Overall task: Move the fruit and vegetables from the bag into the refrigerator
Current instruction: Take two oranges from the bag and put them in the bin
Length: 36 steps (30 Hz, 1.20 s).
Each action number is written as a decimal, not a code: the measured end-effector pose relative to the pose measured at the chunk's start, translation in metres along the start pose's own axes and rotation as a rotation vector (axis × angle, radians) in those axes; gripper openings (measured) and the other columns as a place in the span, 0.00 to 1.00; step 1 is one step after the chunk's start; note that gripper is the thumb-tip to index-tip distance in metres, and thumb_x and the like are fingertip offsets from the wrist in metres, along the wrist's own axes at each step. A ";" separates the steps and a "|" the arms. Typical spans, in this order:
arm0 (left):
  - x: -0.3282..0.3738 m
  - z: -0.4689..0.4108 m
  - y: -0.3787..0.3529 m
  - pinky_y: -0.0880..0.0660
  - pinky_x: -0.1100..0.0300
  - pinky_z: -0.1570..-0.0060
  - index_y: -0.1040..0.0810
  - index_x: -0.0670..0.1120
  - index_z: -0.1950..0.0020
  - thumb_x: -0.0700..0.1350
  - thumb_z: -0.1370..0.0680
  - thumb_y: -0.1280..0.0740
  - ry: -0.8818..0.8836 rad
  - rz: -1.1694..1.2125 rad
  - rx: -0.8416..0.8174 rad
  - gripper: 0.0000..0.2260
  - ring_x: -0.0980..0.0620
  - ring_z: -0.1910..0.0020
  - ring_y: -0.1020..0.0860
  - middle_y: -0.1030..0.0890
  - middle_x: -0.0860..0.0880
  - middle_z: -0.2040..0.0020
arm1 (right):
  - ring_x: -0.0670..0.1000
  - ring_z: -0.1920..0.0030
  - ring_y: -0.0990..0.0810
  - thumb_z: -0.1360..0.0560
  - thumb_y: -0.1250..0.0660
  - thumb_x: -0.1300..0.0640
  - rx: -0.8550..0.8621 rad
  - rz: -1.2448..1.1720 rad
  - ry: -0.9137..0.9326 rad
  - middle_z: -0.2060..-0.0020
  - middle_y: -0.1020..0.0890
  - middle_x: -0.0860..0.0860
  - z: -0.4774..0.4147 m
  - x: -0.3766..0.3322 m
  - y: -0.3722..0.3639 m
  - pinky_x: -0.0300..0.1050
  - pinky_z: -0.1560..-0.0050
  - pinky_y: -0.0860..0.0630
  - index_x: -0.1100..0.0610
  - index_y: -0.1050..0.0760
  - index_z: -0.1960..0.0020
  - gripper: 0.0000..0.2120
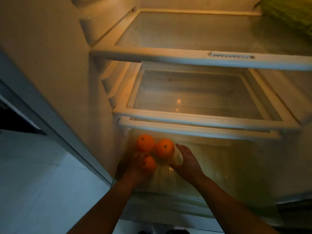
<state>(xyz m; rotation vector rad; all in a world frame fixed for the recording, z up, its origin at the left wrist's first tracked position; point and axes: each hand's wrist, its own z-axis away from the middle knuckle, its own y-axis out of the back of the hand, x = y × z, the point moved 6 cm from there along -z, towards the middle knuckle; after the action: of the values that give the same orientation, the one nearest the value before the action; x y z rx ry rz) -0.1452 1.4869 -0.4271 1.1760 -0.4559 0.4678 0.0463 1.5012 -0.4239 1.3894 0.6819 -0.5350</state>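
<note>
A: Hands, pls?

B: L hand [135, 168] was noted curled round a held orange [148, 163], low over the front-left corner of the crisper drawer [228, 159]. R hand [187, 162] was logged flat, fingers straight and together, nothing gripped. It was placed just beside the right orange [164, 148]; contact couldn't be told.

A: Other fruit?

B: A back orange [145, 143] was seen resting in the same corner, touching the right orange. A green veg [290, 16], blurred, was recorded on the top shelf, far right. Bag wasn't in view.

A: Stage?

B: Judged as placement of the third orange, not yet set down.

A: Risks?

B: Three were flagged. If released from height, the held orange could be bounced off the other two, and all three sent rolling across the drawer floor. If the R hand were pulled away carelessly, the right orange could be nudged loose. The lower shelf rim [202, 130] was noted close above, so knuckles might be knocked on withdrawal & grip lost
</note>
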 end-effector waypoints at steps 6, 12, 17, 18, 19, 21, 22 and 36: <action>0.015 0.009 0.010 0.38 0.62 0.48 0.33 0.47 0.33 0.50 0.27 0.35 -0.186 0.022 0.074 0.24 0.44 0.39 0.29 0.31 0.43 0.34 | 0.50 0.36 0.30 0.31 0.27 0.50 -0.036 0.029 -0.048 0.34 0.30 0.51 0.027 -0.016 0.012 0.36 0.42 0.37 0.52 0.35 0.31 0.32; 0.039 0.024 0.024 0.36 0.64 0.51 0.31 0.48 0.34 0.42 0.28 0.30 -0.331 0.102 0.042 0.23 0.45 0.43 0.26 0.25 0.45 0.42 | 0.44 0.45 0.25 0.29 0.31 0.44 -0.013 0.013 -0.157 0.39 0.24 0.45 0.060 -0.025 0.023 0.37 0.49 0.29 0.48 0.30 0.35 0.24; 0.059 0.042 0.023 0.35 0.65 0.47 0.28 0.49 0.36 0.55 0.31 0.34 -0.456 0.109 0.018 0.25 0.50 0.41 0.26 0.24 0.50 0.41 | 0.39 0.46 0.28 0.27 0.33 0.44 0.136 0.069 -0.139 0.42 0.23 0.43 0.097 -0.037 0.044 0.33 0.47 0.32 0.49 0.27 0.38 0.20; 0.061 0.045 0.020 0.36 0.66 0.47 0.27 0.48 0.37 0.56 0.32 0.34 -0.475 0.117 0.005 0.26 0.52 0.41 0.26 0.24 0.50 0.40 | 0.38 0.46 0.29 0.27 0.34 0.45 0.166 0.092 -0.133 0.42 0.24 0.43 0.105 -0.039 0.048 0.32 0.46 0.33 0.49 0.27 0.38 0.20; 0.063 0.047 0.016 0.37 0.67 0.47 0.27 0.48 0.37 0.57 0.32 0.34 -0.487 0.113 -0.017 0.25 0.54 0.41 0.27 0.25 0.50 0.40 | 0.38 0.46 0.30 0.27 0.34 0.45 0.185 0.101 -0.137 0.42 0.24 0.43 0.114 -0.041 0.052 0.32 0.45 0.34 0.49 0.27 0.37 0.19; 0.069 0.054 0.008 0.38 0.69 0.47 0.27 0.48 0.37 0.56 0.31 0.33 -0.521 0.097 -0.037 0.24 0.55 0.41 0.27 0.25 0.52 0.41 | 0.37 0.45 0.30 0.26 0.35 0.45 0.219 0.077 -0.149 0.42 0.25 0.41 0.135 -0.042 0.060 0.33 0.43 0.32 0.48 0.28 0.37 0.19; 0.072 0.057 0.005 0.38 0.70 0.48 0.27 0.49 0.38 0.55 0.31 0.32 -0.538 0.093 -0.044 0.23 0.56 0.42 0.27 0.26 0.53 0.41 | 0.36 0.45 0.29 0.26 0.35 0.45 0.243 0.054 -0.154 0.42 0.26 0.40 0.146 -0.043 0.064 0.33 0.43 0.31 0.47 0.28 0.38 0.18; 0.165 0.223 -0.092 0.37 0.66 0.41 0.26 0.53 0.41 0.48 0.27 0.32 -0.936 -0.112 -0.229 0.14 0.61 0.40 0.32 0.31 0.60 0.41 | 0.39 0.44 0.27 0.26 0.35 0.45 0.427 0.009 -0.447 0.41 0.24 0.42 0.394 -0.002 0.089 0.35 0.42 0.29 0.46 0.29 0.37 0.19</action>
<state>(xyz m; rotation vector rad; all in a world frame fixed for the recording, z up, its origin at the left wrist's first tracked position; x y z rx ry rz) 0.0209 1.2655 -0.3330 1.1376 -1.2028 -0.2680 0.1545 1.1205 -0.3419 1.5907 0.2015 -0.9882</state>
